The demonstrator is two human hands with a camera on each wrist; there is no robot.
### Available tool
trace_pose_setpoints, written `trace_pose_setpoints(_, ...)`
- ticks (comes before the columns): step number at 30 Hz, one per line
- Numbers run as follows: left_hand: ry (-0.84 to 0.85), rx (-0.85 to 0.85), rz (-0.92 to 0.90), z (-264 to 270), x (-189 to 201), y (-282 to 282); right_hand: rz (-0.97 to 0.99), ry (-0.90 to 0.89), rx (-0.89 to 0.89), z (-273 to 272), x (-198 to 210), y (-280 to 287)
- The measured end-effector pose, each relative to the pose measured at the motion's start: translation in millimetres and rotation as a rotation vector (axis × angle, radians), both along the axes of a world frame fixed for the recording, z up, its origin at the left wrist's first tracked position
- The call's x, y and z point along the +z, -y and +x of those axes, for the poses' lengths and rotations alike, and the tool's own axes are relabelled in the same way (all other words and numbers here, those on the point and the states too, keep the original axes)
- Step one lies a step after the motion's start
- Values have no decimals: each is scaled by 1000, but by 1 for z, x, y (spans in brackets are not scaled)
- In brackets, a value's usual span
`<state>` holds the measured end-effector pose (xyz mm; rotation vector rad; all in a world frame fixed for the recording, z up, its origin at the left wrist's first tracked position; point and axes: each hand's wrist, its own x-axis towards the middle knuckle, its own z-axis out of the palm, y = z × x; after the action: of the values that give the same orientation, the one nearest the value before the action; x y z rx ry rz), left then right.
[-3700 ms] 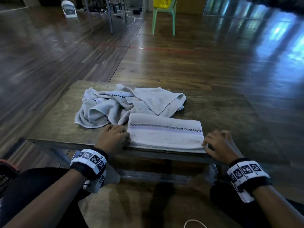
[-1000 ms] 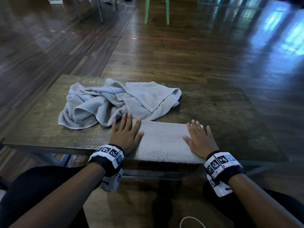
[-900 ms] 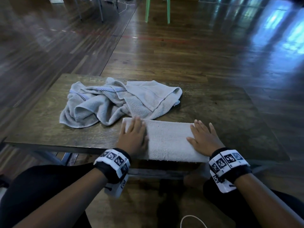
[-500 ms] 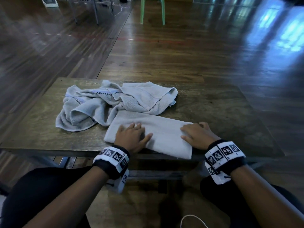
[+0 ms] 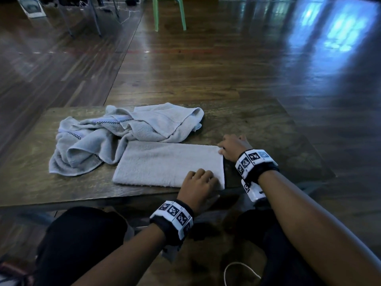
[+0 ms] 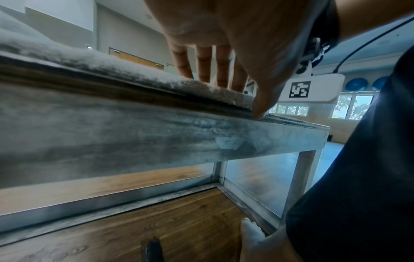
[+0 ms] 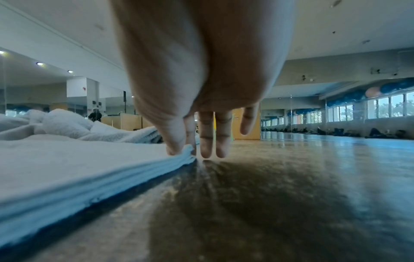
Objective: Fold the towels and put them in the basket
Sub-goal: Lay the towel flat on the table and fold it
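A folded pale towel [image 5: 165,164] lies flat on the low wooden table [image 5: 268,139], close to its near edge. My left hand [image 5: 206,179] grips the towel's near right corner; in the left wrist view its fingers [image 6: 203,67] rest on top and the thumb meets the edge from below. My right hand [image 5: 223,148] pinches the far right corner, with the thumb [image 7: 174,145] on top of the stacked layers [image 7: 89,186] and the other fingertips on the tabletop. Crumpled grey towels [image 5: 123,137] with checked bands lie heaped behind the folded one.
Bare tabletop extends right of the folded towel. My knees in black cloth sit under the table's near edge [image 6: 134,133]. A white cable [image 5: 237,271] loops on the floor between them. Green chair legs [image 5: 169,13] stand far back on the wooden floor.
The left hand has left the towel's left part and now sits at its near right corner. The right hand has shifted to the far right corner. The towel lies squarer to the table edge.
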<state>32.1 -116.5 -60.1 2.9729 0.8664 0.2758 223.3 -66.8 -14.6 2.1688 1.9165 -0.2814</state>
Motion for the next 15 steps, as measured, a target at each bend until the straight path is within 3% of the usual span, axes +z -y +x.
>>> trace_pose_setpoints(5,-5,29,-13,12,3,-2,37,-34,18,1,2,-3)
trace_pose_setpoints(9,41,27,-36,12,3,-1,47,-323,-22,14,2,3)
trace_pose_setpoints(15,394,51,-43,14,31,22,186,-682,-84,32,41,17)
